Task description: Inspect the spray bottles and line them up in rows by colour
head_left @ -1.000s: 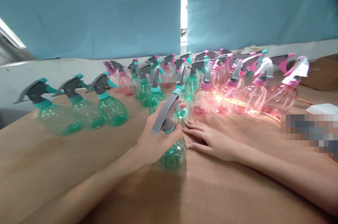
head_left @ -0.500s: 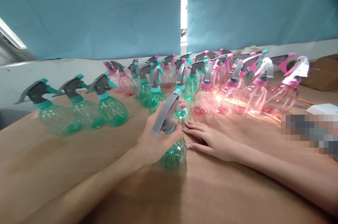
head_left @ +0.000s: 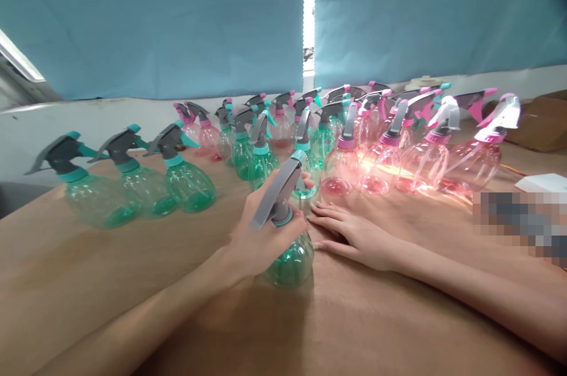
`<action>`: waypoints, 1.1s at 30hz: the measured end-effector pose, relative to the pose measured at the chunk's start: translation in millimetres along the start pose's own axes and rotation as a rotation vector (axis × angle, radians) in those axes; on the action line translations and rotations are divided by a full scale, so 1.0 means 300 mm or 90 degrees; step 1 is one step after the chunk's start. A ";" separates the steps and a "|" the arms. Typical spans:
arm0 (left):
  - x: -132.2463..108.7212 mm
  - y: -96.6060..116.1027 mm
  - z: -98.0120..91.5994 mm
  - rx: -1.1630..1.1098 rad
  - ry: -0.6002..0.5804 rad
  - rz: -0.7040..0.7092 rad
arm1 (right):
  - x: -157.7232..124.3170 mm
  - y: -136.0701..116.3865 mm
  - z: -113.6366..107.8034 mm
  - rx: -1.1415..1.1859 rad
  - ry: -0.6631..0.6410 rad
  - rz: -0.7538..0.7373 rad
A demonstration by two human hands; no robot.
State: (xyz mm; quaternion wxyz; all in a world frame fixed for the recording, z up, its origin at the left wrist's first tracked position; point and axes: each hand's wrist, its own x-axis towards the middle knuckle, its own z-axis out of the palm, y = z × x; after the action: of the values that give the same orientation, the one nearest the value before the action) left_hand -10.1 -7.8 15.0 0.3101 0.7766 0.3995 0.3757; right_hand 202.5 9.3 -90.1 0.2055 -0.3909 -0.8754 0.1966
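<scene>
A green spray bottle [head_left: 290, 261] with a grey trigger head and teal collar stands upright on the brown tabletop [head_left: 354, 317], near the middle of the view. My left hand [head_left: 261, 231] is wrapped round its neck, just under the head; part of the fingers is hidden behind the bottle. My right hand [head_left: 348, 231] lies flat on the table just right of that bottle, fingers stretched out and holding nothing. Directly behind both hands stand another green spray bottle [head_left: 305, 178] and a pink spray bottle [head_left: 339, 172].
Three green spray bottles [head_left: 188, 190] stand in a row at the left. Several pink and green bottles crowd the back and right, some lit by a bright glow. A white box [head_left: 544, 183], a blurred-out patch and a brown carton [head_left: 540, 122] are at the right.
Almost nothing differs. The head of the held spray bottle has tipped very slightly to the left; both hands stay in place.
</scene>
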 end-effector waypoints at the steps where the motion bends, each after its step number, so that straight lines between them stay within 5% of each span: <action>1: -0.002 0.003 -0.002 0.001 0.001 -0.001 | 0.000 0.001 0.001 0.000 -0.001 -0.001; 33: -0.012 -0.026 0.017 0.040 0.046 0.003 | 0.003 -0.007 -0.006 -0.023 -0.019 0.010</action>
State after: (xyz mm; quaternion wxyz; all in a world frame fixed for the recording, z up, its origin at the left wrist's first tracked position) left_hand -10.2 -8.1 5.0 0.2705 0.7727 0.4202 0.3915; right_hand 201.5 9.1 -87.5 0.1840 -0.3987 -0.8785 0.1885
